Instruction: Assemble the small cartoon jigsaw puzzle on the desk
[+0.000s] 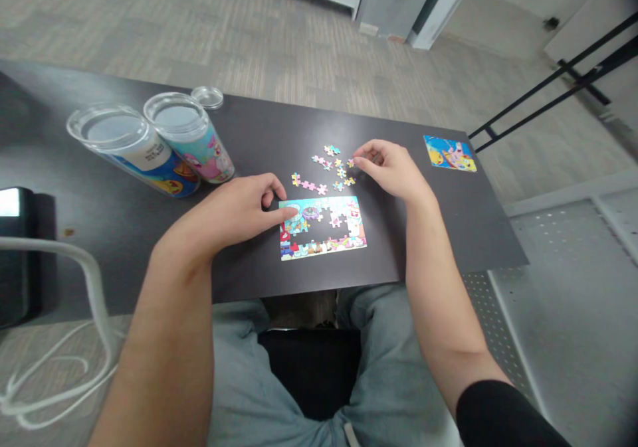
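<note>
A partly assembled jigsaw puzzle (356,231) lies flat near the table's front edge, its border joined and a gap in its middle. My left hand (244,208) rests at its upper left corner, with the thumb on the puzzle and the index finger bent apart from it on the tabletop. Beyond the puzzle, several loose jigsaw pieces (322,162) are scattered. At their right side my right hand (391,168) has thumb and index finger closed at the edge of a small jigsaw piece (351,163); its other fingers are curled.
Two clear cylindrical jars (164,171) with colourful printed wraps stand on the dark table (279,135) at left, a clear lid (207,97) behind them. A blue and yellow picture card (450,153) lies far right. A black device (17,254) and white cable (94,281) are at left.
</note>
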`<state>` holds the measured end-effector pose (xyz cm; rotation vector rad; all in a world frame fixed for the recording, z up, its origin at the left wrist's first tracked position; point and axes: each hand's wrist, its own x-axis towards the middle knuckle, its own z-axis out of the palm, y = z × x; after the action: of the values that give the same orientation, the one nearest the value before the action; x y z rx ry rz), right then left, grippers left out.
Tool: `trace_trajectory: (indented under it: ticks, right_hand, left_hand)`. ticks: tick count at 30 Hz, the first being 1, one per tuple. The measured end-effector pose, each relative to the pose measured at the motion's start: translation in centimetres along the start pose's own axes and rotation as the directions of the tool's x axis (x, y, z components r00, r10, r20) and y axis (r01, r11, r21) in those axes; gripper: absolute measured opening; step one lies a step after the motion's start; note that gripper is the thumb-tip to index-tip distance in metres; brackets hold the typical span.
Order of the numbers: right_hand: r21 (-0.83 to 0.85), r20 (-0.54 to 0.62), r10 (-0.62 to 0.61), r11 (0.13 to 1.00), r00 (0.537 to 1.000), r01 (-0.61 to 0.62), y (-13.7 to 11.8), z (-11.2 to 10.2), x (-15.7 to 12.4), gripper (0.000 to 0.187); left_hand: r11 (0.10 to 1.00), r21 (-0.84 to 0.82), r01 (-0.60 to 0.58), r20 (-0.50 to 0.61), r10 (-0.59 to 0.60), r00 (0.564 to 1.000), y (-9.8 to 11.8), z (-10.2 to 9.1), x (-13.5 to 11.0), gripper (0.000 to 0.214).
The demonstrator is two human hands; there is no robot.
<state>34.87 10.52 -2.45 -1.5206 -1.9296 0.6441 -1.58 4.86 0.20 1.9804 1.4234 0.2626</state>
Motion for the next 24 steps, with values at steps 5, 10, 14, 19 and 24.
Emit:
trace_trajectory:
  ticks: [5, 10, 14, 19, 24]
  right_hand:
    - [-0.07, 0.119, -0.068, 0.995, 0.991, 0.077, -1.3, 0.7, 1.1, 0.013]
    - [-0.073, 0.158, -0.032, 0.996, 0.987, 0.044, -1.6, 0.7, 1.3, 0.018]
    - [-0.019, 0.165, 0.03, 0.999, 0.986, -0.027, -1.0, 0.0, 0.8, 0.013]
    - [0.004, 0.195, 0.018, 1.0, 0.981, -0.019, -0.9, 0.2, 0.7, 0.01]
    - [-0.051, 0.115, -0.074, 0.995, 0.991, 0.08, -1.9, 2.1, 0.7, 0.014]
  left_hand:
    - [0.998, -0.055, 0.021, 0.003, -0.02, 1.0, 0.0, 0.0, 0.1, 0.043]
    - [0.998, -0.056, 0.02, 0.002, -0.02, 1.0, -0.1, 0.0, 0.2, 0.04]
    - [0.998, -0.057, 0.021, -0.009, -0.022, 1.0, 0.1, -0.1, 0.1, 0.04]
    - [0.999, -0.036, 0.03, 0.001, -0.03, 1.0, 0.2, 0.0, 0.1, 0.04]
    - [0.999, -0.041, 0.036, -0.002, -0.036, 0.999, 0.1, -0.1, 0.2, 0.041]
